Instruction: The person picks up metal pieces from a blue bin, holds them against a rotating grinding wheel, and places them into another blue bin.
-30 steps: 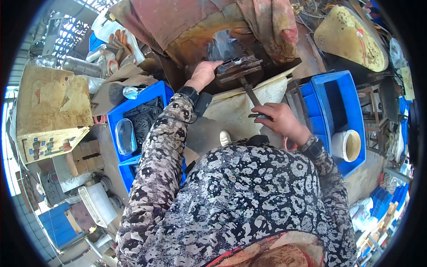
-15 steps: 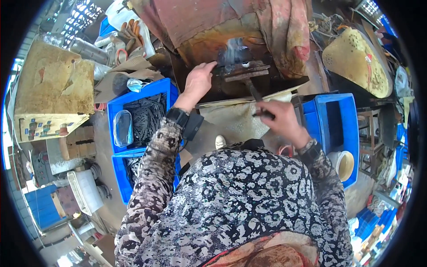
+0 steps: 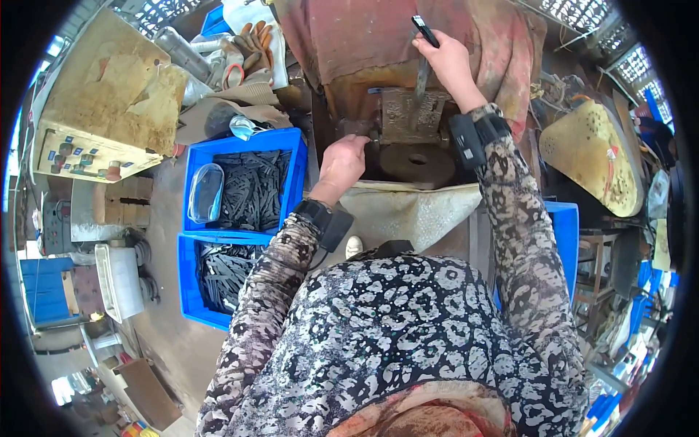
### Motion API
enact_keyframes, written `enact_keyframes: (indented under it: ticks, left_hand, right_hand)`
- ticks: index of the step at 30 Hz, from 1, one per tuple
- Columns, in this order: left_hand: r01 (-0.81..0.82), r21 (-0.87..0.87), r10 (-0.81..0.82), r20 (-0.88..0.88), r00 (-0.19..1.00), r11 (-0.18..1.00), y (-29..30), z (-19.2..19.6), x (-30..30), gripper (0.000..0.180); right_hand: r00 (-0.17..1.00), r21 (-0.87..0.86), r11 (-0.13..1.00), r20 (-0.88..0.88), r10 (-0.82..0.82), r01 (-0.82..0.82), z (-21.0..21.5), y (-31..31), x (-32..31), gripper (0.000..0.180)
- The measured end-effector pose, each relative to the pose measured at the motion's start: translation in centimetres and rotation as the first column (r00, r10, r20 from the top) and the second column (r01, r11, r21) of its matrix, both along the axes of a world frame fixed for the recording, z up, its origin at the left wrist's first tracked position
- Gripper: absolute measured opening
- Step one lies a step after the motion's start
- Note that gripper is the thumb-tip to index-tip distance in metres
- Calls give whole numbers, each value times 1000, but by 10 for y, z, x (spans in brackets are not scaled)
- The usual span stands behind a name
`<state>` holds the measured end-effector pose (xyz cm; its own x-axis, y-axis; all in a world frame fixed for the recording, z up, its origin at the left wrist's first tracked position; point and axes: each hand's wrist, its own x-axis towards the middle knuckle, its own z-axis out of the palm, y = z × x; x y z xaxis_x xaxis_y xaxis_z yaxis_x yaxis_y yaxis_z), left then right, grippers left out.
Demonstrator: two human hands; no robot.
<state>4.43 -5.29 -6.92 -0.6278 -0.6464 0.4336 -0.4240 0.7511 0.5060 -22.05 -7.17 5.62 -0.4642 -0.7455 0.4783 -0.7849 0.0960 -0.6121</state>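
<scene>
Ahead of me a metal plate (image 3: 408,116) stands tilted up on a machine draped in reddish cloth (image 3: 349,44). A bar (image 3: 421,84) rises from the plate to a black handle (image 3: 425,32). My right hand (image 3: 448,64) is wrapped round that handle, its arm stretched far forward. Below the plate lies a round dark disc (image 3: 416,164) with a hole in its middle. My left hand (image 3: 344,160) is closed, fingertips together at the plate's left edge; what they hold, if anything, cannot be made out.
Two blue bins (image 3: 302,175) with dark flat strips (image 3: 255,189) stand to my left; a clear plastic box (image 3: 207,193) lies in the farther one. Gloves (image 3: 255,51) lie at the far left, by a worn control box (image 3: 98,149). A yellowish guard (image 3: 593,156) stands right.
My right hand has swung forward and up with the handle. The plate has tilted up, showing the round disc. My left hand has come nearer and slightly right.
</scene>
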Motion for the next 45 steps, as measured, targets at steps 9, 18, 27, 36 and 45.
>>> enact_keyframes:
  ticks: [9, 18, 27, 36, 45]
  left_hand:
    - [0, -15, 0, 51, 999, 1000, 0, 3, -3, 17]
    - [9, 2, -9, 58, 998, 1000, 6, 1, -4, 17]
    - [96, 2, -96, 20, 995, 995, -4, -5, -7, 16]
    - [398, 841, -172, -359, 917, 366, 32, 30, -65, 23]
    - [577, 758, -110, -629, 770, -303, 64, 41, -99, 24]
  right_hand:
    - [991, 138, 990, 130, 18, -36, 0, -31, -20, 31]
    - [921, -123, 988, 368, 129, -90, -33, 38, -10, 34]
    - [24, -267, 917, 958, 287, -298, -35, 170, 20, 34]
    - [171, -65, 942, 977, 127, -329, -59, 211, 68, 31]
    - [244, -140, 980, 954, 172, -141, -66, 235, 87, 28]
